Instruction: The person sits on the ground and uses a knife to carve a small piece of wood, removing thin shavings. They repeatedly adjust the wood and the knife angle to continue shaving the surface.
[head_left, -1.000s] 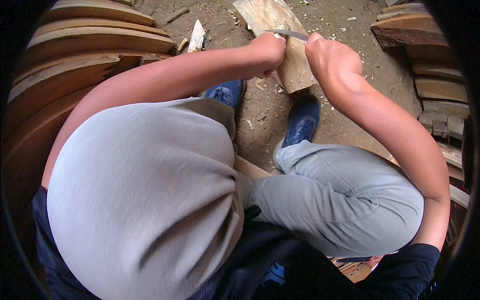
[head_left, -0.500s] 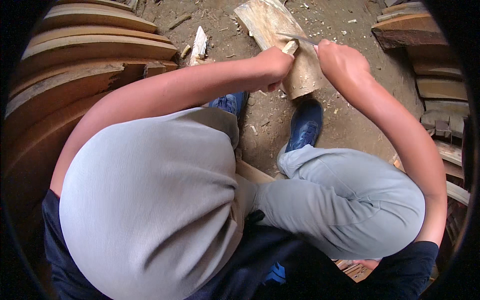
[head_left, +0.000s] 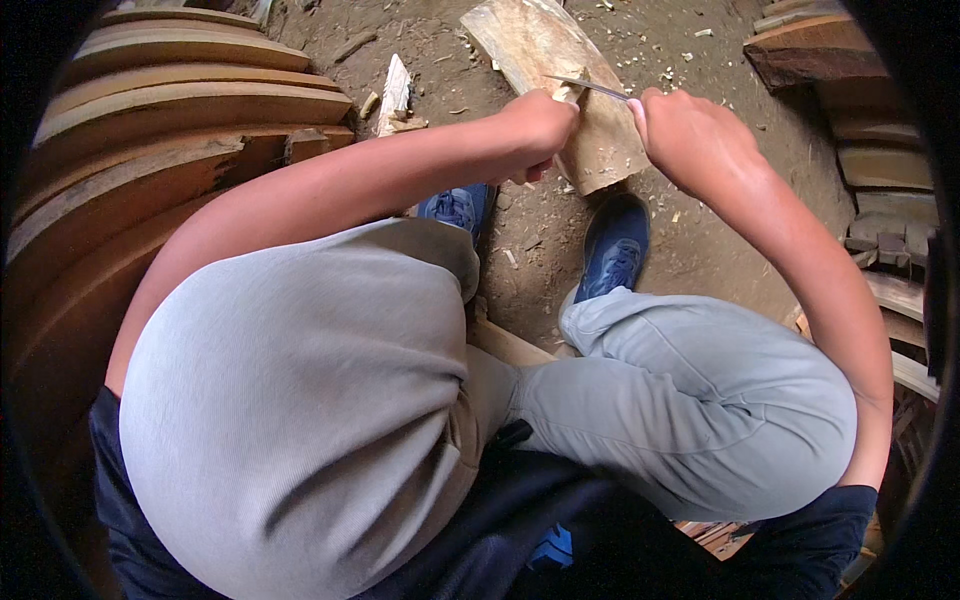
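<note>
With both my left hand [head_left: 540,125] and right hand [head_left: 690,135] clenched on a drawknife [head_left: 590,87] across the wooden slab [head_left: 560,60], shavings [head_left: 680,60] beyond my fingers suggest shaving is partly done.

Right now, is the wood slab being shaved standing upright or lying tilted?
Tilted. The wood slab leans away from the person, its lower end on the dirt by the right shoe, while both hands hold a blade across its face.
</note>
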